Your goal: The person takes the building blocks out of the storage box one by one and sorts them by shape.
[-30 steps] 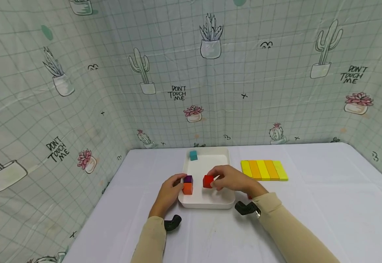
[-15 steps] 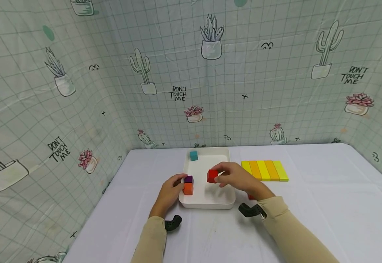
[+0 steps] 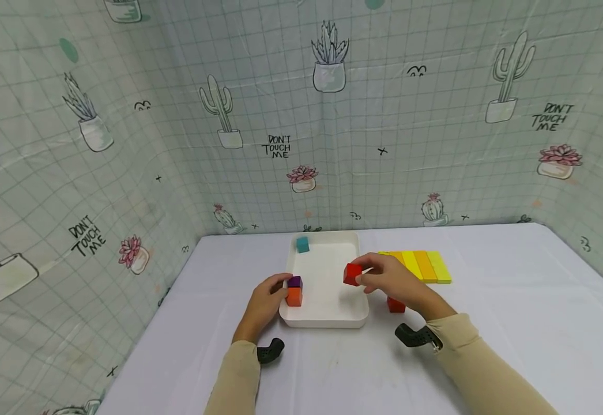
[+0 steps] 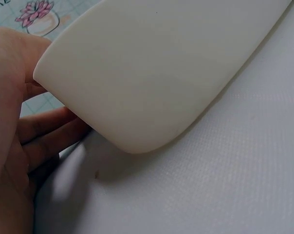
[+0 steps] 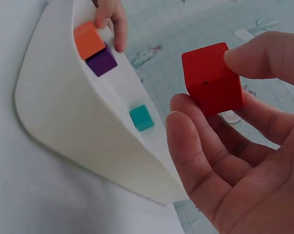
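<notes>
My right hand (image 3: 392,282) pinches a red cube (image 3: 353,275) between thumb and fingers, held up above the right rim of a white tray (image 3: 327,323). Close by in the right wrist view, the same red cube (image 5: 212,78) sits at the fingertips. My left hand (image 3: 262,302) holds the tray's left edge, its fingertips beside a purple cube (image 3: 294,282) and an orange cube (image 3: 294,297). Those two cubes touch each other inside the tray. A teal cube (image 3: 302,245) lies in the tray's far left corner. The left wrist view shows the tray's outer wall (image 4: 137,73).
Right of the tray, another red cube (image 3: 396,305) rests on the white-covered table (image 3: 327,374), under my right wrist. Behind my right hand lies a row of yellow and orange blocks (image 3: 426,267), partly hidden. A printed cloth (image 3: 353,115) hangs behind the table.
My right hand has moved right with the red cube, from over the tray's middle to its right rim. The red cube on the table has become more visible. My left hand stays put.
</notes>
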A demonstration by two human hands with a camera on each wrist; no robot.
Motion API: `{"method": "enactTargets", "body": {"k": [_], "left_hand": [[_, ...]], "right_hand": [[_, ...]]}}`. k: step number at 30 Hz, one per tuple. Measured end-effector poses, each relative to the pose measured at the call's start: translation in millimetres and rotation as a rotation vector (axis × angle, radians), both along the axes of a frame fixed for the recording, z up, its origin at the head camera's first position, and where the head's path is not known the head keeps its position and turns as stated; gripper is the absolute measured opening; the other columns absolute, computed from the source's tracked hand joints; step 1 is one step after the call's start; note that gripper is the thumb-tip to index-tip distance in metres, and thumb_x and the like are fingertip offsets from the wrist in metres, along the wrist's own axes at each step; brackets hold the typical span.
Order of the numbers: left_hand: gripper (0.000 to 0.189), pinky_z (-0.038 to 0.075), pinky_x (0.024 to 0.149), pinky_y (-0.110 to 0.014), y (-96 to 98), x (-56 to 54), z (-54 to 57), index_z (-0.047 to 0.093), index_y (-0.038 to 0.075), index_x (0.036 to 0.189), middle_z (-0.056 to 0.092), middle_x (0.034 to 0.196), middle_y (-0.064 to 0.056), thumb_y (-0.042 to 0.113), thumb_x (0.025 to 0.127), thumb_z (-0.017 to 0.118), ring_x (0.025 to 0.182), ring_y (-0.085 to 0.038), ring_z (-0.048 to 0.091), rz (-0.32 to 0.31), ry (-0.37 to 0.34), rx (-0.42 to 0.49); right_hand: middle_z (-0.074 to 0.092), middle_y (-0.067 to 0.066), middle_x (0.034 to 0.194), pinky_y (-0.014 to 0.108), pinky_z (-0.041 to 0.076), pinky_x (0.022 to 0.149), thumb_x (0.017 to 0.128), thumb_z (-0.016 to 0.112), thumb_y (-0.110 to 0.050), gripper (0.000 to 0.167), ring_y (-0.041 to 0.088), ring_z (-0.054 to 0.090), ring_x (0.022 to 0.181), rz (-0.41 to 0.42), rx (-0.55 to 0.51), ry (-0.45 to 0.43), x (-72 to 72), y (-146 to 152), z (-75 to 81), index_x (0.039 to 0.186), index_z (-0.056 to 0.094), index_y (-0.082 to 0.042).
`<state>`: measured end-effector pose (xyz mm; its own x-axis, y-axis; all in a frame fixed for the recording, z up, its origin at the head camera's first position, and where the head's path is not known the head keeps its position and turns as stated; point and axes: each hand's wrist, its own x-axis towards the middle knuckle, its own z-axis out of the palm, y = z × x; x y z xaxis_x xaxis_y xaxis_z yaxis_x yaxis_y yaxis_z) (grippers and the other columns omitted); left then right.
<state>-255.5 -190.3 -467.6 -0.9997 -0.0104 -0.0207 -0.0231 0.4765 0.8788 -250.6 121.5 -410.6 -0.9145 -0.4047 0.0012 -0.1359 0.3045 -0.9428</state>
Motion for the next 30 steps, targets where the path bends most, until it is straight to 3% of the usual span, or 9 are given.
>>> {"method": "enactTargets", "body": {"k": [12, 19, 30], "left_hand": [[0.037, 0.036, 0.111, -0.055, -3.4, 2.1, -0.4, 0.067, 0.025, 0.13, 0.058, 0.139, -0.006, 0.022, 0.095, 0.056, 0.129, -0.028, 0.051, -0.008, 0.009, -0.007], [0.037, 0.036, 0.111, -0.056, -2.1, 1.0, 0.5, 0.066, 0.024, 0.131, 0.056, 0.142, -0.007, 0.021, 0.095, 0.056, 0.132, -0.03, 0.049, -0.004, 0.006, -0.012], [0.037, 0.036, 0.111, -0.056, 1.1, 1.3, 1.6, 0.066, 0.023, 0.132, 0.056, 0.142, -0.007, 0.021, 0.096, 0.056, 0.132, -0.03, 0.049, -0.003, 0.001, -0.005]], "right_hand": [[0.062, 0.017, 0.123, 0.039, 0.058, 0.084, 0.094, 0.069, -0.023, 0.047, 0.045, 0.063, 0.1, -0.092, -0.053, 0.026, 7.9, 32, -7.2, 0.133, 0.057, -0.001], [0.061, 0.021, 0.124, 0.042, 0.058, 0.083, 0.095, 0.068, -0.019, 0.045, 0.04, 0.062, 0.104, -0.121, -0.069, 0.051, 11.5, 49, -4.2, 0.132, 0.055, 0.004], [0.055, 0.024, 0.129, 0.031, 0.058, 0.08, 0.095, 0.067, -0.019, 0.047, 0.043, 0.061, 0.103, -0.169, -0.017, 0.079, 17.7, 73, -6.5, 0.133, 0.054, 0.006]]}}
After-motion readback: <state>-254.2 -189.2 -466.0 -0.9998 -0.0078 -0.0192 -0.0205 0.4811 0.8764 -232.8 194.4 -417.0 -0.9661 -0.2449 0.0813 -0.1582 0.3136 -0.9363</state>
